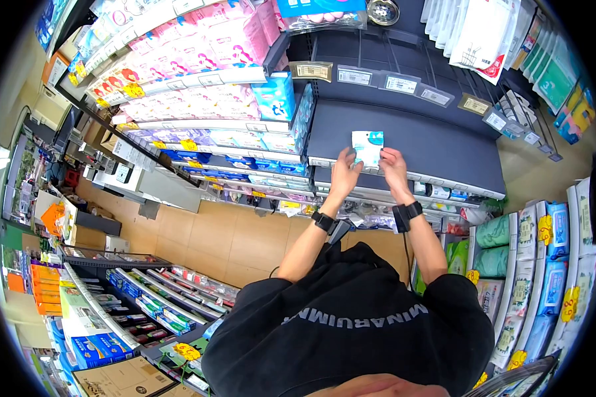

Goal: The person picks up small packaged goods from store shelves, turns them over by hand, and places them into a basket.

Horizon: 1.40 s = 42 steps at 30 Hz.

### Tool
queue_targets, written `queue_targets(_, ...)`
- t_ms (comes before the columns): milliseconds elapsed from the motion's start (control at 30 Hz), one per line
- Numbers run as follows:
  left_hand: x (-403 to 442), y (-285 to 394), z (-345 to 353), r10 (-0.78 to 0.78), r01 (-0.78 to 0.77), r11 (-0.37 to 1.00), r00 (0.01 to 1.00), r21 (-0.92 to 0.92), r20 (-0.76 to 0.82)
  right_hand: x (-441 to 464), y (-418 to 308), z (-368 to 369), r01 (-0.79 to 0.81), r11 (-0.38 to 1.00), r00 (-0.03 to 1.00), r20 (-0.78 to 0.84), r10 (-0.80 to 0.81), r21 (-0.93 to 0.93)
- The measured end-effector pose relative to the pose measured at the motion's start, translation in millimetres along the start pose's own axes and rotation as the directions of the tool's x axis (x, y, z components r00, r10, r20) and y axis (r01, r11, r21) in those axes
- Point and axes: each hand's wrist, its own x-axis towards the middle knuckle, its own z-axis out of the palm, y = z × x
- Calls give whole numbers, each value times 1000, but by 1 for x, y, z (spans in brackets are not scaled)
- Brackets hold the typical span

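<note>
A small flat white-and-teal packet [368, 147] with a hang hole at its top is held up in front of the dark grey shelf. My left hand [344, 175] has its fingers and thumb closed at the packet's lower left edge. On the opposite edge, the bent fingers of my right hand [394, 169] grip the packet's right side. Black bands with small devices are strapped round both wrists. Behind the packet lies the bare dark shelf board [430, 142], and price tags [401, 83] hang on hooks above it.
Pink packages [235, 43] and blue packs [273, 96] fill shelves on the left. White hanging packs [483, 33] are at upper right. Wipes packs [553, 284] line the right shelving. Toothbrush-like boxed goods [159, 298] stand at lower left, beside the tiled floor [232, 238].
</note>
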Motion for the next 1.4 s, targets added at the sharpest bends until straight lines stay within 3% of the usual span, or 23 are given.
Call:
queue_targets(267, -68, 66, -25, -20, 80, 923, 986, -375, 163, -96, -71, -46, 105, 994, 993, 56, -104, -31)
queue_targets(667, -158, 129, -25, -48, 129, 927, 972, -353, 228, -210, -110, -96, 121, 988, 992, 13, -123, 95)
queue_targets(1100, -249, 149, -3, -87, 193, 874, 965, -446, 247, -298, -113, -147, 146, 976, 988, 28, -152, 161)
queue_targets(1400, -304, 156, 5, -88, 194, 889, 962, -414, 260, -356, -120, -172, 101, 980, 993, 39, -109, 173)
